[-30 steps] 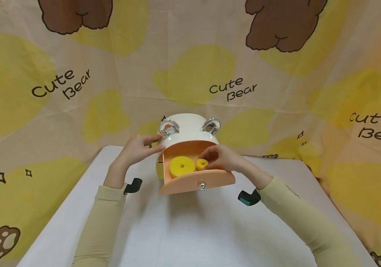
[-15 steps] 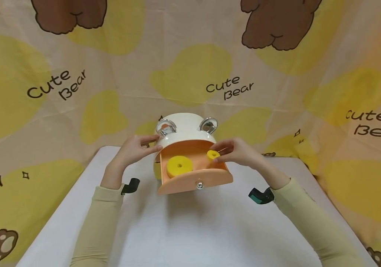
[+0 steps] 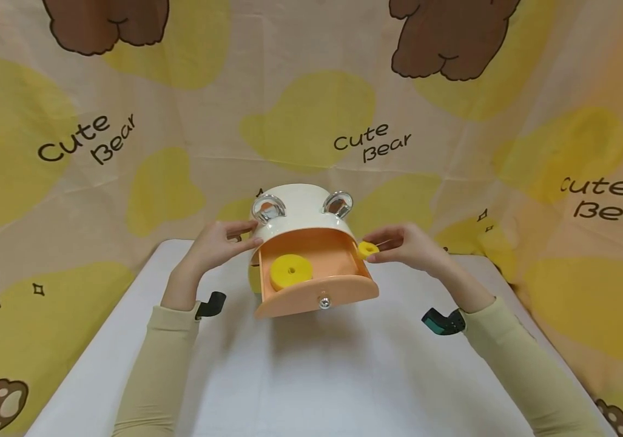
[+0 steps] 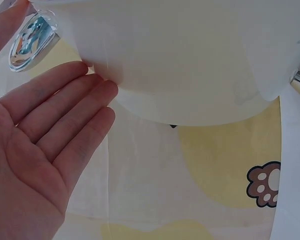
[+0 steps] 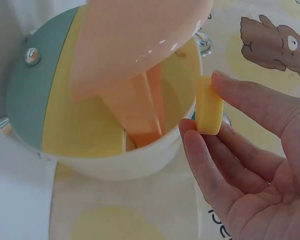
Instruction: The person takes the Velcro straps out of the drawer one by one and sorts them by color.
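Note:
A white rounded drawer box (image 3: 301, 203) with silver ear-like loops stands on the table. Its peach drawer (image 3: 335, 261) is pulled out, with a large yellow disc (image 3: 291, 278) lying at the drawer's left side. My right hand (image 3: 406, 247) pinches a small yellow ring (image 3: 367, 250) between thumb and fingertips, just off the box's right side. The right wrist view shows that ring (image 5: 209, 107) edge-on. My left hand (image 3: 217, 247) rests its fingertips against the box's left side. In the left wrist view, its fingers (image 4: 72, 107) are nearly straight along the white wall.
A white table (image 3: 311, 376) spreads in front of the box. Behind it hangs a patterned cloth (image 3: 289, 109) with bears and lettering. A silver knob (image 3: 324, 302) sticks out from the drawer front. Green and yellow panels (image 5: 40, 85) show on the box front in the right wrist view.
My right hand has lifted the small yellow ring out of the drawer and moved it right, beyond the box's side. My left hand stays against the box. The large disc stays put.

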{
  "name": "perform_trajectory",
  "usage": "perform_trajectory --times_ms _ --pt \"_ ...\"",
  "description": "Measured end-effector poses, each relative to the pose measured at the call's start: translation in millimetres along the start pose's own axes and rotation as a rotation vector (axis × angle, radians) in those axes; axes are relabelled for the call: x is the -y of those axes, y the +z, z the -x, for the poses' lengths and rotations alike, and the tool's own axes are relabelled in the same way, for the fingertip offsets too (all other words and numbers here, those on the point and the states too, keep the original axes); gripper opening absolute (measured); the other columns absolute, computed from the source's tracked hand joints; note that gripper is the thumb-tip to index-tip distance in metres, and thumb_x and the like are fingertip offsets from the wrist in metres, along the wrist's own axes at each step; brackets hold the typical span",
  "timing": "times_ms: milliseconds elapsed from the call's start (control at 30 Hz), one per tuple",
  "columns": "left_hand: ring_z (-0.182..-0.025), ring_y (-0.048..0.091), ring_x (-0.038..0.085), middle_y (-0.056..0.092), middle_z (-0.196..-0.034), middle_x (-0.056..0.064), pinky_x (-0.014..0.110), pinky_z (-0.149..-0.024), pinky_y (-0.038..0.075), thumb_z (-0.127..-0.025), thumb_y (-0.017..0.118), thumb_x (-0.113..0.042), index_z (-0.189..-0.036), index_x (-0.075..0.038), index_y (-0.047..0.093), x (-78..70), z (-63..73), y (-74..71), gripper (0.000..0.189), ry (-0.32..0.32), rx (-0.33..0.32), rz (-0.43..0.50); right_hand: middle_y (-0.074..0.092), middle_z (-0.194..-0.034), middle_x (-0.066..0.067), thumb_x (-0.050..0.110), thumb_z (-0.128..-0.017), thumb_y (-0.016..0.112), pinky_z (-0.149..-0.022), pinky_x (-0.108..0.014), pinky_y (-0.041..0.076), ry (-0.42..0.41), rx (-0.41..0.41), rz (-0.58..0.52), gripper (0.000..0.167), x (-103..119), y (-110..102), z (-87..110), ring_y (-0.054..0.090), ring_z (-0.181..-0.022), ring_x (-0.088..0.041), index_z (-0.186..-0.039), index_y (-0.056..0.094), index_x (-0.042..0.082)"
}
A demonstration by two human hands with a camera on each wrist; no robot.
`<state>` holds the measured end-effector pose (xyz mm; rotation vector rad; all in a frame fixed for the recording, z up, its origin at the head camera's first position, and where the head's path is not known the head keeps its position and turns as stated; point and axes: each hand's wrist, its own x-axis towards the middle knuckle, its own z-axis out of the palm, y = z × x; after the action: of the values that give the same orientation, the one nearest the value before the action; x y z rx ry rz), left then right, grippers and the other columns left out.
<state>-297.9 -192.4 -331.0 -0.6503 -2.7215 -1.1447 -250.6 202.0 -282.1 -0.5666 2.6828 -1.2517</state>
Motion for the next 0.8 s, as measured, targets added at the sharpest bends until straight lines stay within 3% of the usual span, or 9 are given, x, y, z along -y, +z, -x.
perform_trajectory --times_ms 367,800 --pt "-0.116 0.059 0.032 0.059 -0.132 0.003 0.049 -0.094 0.05 -0.08 0.067 -0.058 -0.132 -0.02 0.058 -2.5 0.6 0.0 0.065 -0.003 0.0 -0.012 0.067 -0.113 -0.012 0.032 -0.079 0.078 -0.086 -0.038 0.056 0.073 -0.052 0.033 0.047 -22.0 -9.8 11.9 0.067 -0.096 -0.023 -0.118 0.065 0.009" --pt "-0.115 0.059 0.032 0.06 -0.131 0.003 0.048 -0.093 0.051 -0.08 0.067 -0.057 -0.131 -0.02 0.059 -2.9 1.5 0.2 0.064 -0.001 -0.006 -0.005 0.066 -0.113 -0.015 0.027 -0.08 0.077 -0.088 -0.038 0.055 0.079 -0.053 -0.019 0.045 -62.9 -14.7 12.0 0.065 -0.099 -0.026 -0.118 0.065 0.007"
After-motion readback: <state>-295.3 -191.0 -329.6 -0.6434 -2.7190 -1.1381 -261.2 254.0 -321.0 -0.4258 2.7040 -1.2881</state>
